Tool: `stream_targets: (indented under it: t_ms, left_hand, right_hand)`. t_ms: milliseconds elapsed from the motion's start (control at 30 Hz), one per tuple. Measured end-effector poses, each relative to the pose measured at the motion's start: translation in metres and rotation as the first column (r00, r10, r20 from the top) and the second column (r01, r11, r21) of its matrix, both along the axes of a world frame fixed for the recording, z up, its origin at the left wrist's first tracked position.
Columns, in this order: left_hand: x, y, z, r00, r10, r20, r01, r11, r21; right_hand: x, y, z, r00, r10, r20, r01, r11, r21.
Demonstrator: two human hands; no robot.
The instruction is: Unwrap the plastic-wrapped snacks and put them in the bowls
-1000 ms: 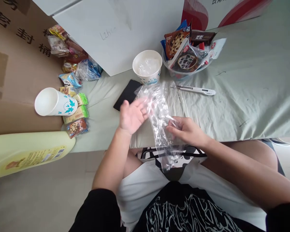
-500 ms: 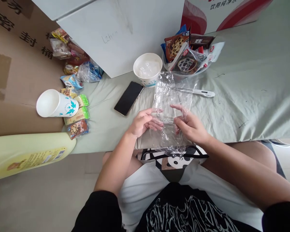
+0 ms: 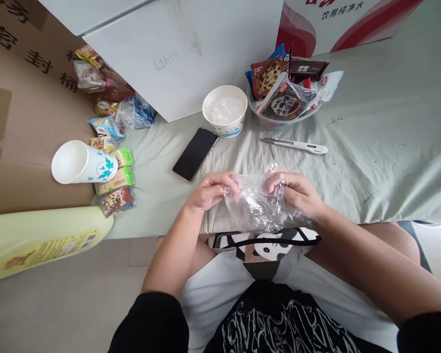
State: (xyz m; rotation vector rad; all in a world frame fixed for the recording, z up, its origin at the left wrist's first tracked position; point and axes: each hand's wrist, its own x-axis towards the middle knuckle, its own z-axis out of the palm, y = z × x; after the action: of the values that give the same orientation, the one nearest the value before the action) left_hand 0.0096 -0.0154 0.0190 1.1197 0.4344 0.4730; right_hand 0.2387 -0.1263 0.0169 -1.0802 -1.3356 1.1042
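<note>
A thin clear plastic bag (image 3: 255, 198) is stretched between my two hands near the front edge of the cloth-covered surface. My left hand (image 3: 215, 191) is closed, pinching its left side. On the other side my right hand (image 3: 296, 191) has its fingers curled around the crumpled plastic. Beyond the hands lies a white utility knife (image 3: 296, 145), its blade end toward the left. A paper cup (image 3: 230, 130) with crumpled clear plastic inside stands behind it to the left, and a black phone (image 3: 195, 154) lies beside that cup.
At the back, a clear bowl (image 3: 279, 120) holds several packaged snacks. Another paper cup (image 3: 95, 164) lies on its side among wrapped snacks (image 3: 117, 200) at the left. Cardboard (image 3: 25, 147), a white box (image 3: 143, 63) and a yellow container (image 3: 47, 240) border the surface (image 3: 389, 147).
The plastic has been drawn toward me and bunched up, uncovering the knife. Both hands, earlier with fingers partly extended, have closed on its sides.
</note>
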Motion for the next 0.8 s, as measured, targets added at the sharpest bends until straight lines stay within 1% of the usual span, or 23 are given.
stream_targets:
  t_ms: [33,100,133,200,233,267,300,333,400,433,467,500,533,567,600,633,667,733,767,800]
  left_hand:
    - [0.000,0.002,0.000,1.000,0.022,-0.021,-0.021,0.998,0.062]
    - [0.001,0.003,0.000,0.984,0.141,-0.107,-0.114,0.968,0.225]
    - [0.002,0.002,0.000,0.962,0.222,-0.157,-0.162,0.933,0.321]
    - [0.006,-0.001,-0.001,0.899,0.372,-0.232,-0.218,0.838,0.500]
    - [0.008,-0.003,-0.001,0.874,0.418,-0.249,-0.223,0.800,0.557]
    - [0.010,-0.005,-0.002,0.859,0.448,-0.248,-0.239,0.779,0.579]
    - [0.011,-0.007,-0.002,0.853,0.469,-0.228,-0.277,0.777,0.565]
    - [0.012,-0.009,-0.002,0.849,0.489,-0.198,-0.334,0.789,0.516]
    - [0.011,-0.011,-0.001,0.854,0.499,-0.149,-0.432,0.838,0.333]
    - [0.011,-0.012,-0.001,0.874,0.464,-0.146,-0.428,0.876,0.224]
    - [0.010,-0.012,0.000,0.905,0.393,-0.166,-0.375,0.918,0.130]
    - [0.010,-0.012,0.000,0.934,0.291,-0.205,-0.285,0.957,0.062]
    - [0.010,-0.012,0.000,0.947,0.196,-0.254,-0.197,0.980,0.020]
    - [0.010,-0.013,0.000,0.944,0.130,-0.302,-0.137,0.991,-0.002]
    - [0.011,-0.014,0.000,0.934,0.106,-0.340,-0.115,0.993,-0.005]
    - [0.012,-0.015,0.000,0.924,0.122,-0.361,-0.128,0.992,0.007]
    - [0.013,-0.016,-0.001,0.917,0.160,-0.366,-0.160,0.987,0.029]
    - [0.014,-0.017,-0.001,0.910,0.214,-0.356,-0.203,0.977,0.068]
    - [0.013,-0.018,-0.001,0.910,0.214,-0.354,-0.202,0.977,0.073]
    - [0.013,-0.018,0.000,0.913,0.205,-0.353,-0.195,0.979,0.065]
  right_hand:
    - [0.003,0.001,0.001,0.999,-0.024,0.043,0.024,1.000,-0.003]
    - [0.006,0.003,0.003,0.993,-0.071,0.096,0.075,0.996,-0.038]
    - [0.006,0.003,0.003,0.989,-0.094,0.117,0.103,0.993,-0.066]
    - [0.002,0.004,0.002,0.976,-0.162,0.143,0.182,0.974,-0.138]
    - [-0.001,0.005,0.001,0.969,-0.206,0.133,0.228,0.957,-0.178]
    - [-0.004,0.005,-0.001,0.964,-0.246,0.100,0.262,0.940,-0.219]
    - [-0.007,0.006,-0.002,0.962,-0.270,0.047,0.273,0.927,-0.257]
    - [-0.009,0.006,-0.003,0.960,-0.279,-0.012,0.264,0.919,-0.293]
    - [-0.012,0.007,-0.003,0.963,-0.253,-0.098,0.204,0.914,-0.352]
    - [-0.013,0.008,-0.003,0.965,-0.233,-0.121,0.173,0.912,-0.373]
    - [-0.013,0.009,-0.001,0.963,-0.226,-0.145,0.155,0.910,-0.385]
    - [-0.013,0.009,0.000,0.956,-0.233,-0.177,0.149,0.909,-0.388]
    - [-0.013,0.010,0.002,0.943,-0.248,-0.221,0.151,0.912,-0.381]
    - [-0.012,0.011,0.003,0.928,-0.261,-0.267,0.151,0.916,-0.371]
    - [-0.012,0.011,0.004,0.917,-0.261,-0.303,0.142,0.921,-0.362]
    - [-0.012,0.011,0.004,0.919,-0.238,-0.316,0.114,0.925,-0.363]
    - [-0.012,0.011,0.003,0.936,-0.189,-0.296,0.067,0.924,-0.376]
    - [-0.013,0.011,0.002,0.978,-0.066,-0.199,-0.025,0.905,-0.424]
    - [-0.013,0.010,0.001,0.988,-0.028,-0.155,-0.045,0.892,-0.449]
    - [-0.014,0.010,0.001,0.991,-0.020,-0.129,-0.043,0.884,-0.466]
